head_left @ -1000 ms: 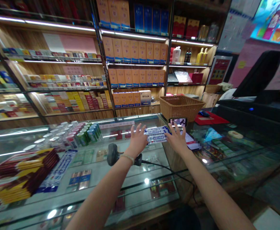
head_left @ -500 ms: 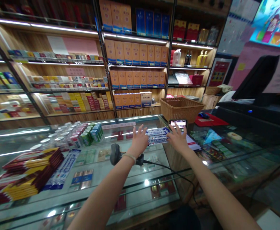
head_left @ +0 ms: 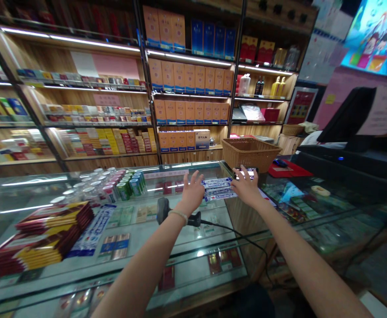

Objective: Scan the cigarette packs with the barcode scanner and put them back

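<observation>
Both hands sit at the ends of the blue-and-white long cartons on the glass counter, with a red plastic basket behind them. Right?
Not quite: the head view shows a brown woven wicker basket, not red plastic. The rest holds: left hand and right hand at the ends of the blue-and-white long cartons on the glass counter.

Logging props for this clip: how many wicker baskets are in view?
2. One large basket on the counter just beyond the right hand; a small basket farther back right. Others may be hidden.
</observation>
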The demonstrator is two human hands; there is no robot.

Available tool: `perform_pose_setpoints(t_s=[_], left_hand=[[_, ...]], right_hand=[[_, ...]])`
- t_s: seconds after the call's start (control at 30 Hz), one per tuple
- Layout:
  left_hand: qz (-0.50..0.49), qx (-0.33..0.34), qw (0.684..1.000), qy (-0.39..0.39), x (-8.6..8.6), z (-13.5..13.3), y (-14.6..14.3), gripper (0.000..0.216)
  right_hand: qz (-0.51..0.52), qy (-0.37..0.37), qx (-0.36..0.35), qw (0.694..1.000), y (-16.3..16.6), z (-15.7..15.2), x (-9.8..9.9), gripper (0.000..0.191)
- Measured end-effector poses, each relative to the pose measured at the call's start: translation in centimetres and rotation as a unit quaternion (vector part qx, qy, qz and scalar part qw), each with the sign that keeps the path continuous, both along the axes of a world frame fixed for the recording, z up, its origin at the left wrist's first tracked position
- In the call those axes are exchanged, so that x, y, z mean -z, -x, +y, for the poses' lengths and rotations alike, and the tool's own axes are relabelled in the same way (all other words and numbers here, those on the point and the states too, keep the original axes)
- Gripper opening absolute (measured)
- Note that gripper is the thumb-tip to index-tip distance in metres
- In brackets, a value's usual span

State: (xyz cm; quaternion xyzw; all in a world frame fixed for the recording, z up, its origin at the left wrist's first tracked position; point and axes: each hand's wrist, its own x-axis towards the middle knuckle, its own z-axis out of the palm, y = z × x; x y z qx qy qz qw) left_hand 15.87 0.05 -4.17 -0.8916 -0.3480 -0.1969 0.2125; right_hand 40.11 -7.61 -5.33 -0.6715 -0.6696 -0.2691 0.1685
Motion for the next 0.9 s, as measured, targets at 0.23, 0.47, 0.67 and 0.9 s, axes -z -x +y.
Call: perform_pose_setpoints(t_s=[0.23, 0.47, 0.67, 0.9], left_hand=[[-0.065, -0.029, 0.997, -0.009, -2.4, -0.1, 2.9, 0.017], [-0.110, -0.069, 0.991, -0.022, -4.1, -0.2, 6.7, 0.013], [-0.119, -0.093, 0.988, -0.022, -5.0, -0.5, 10.5, 0.015], [-0.157, -0.128, 0.979, -0.031, -5.1, -0.7, 14.9, 0.017]], right_hand=[[0.032, -0.015, -0.012, 0.999, 2.1, 0.9, -1.4, 0.010], [0.076, -0.012, -0.032, 0.997, 5.4, 2.0, -2.8, 0.015], [0.121, -0.014, -0.063, 0.991, 8.8, 3.4, -3.4, 0.018], [0.148, -0.028, -0.107, 0.983, 13.6, 5.2, -3.6, 0.020]])
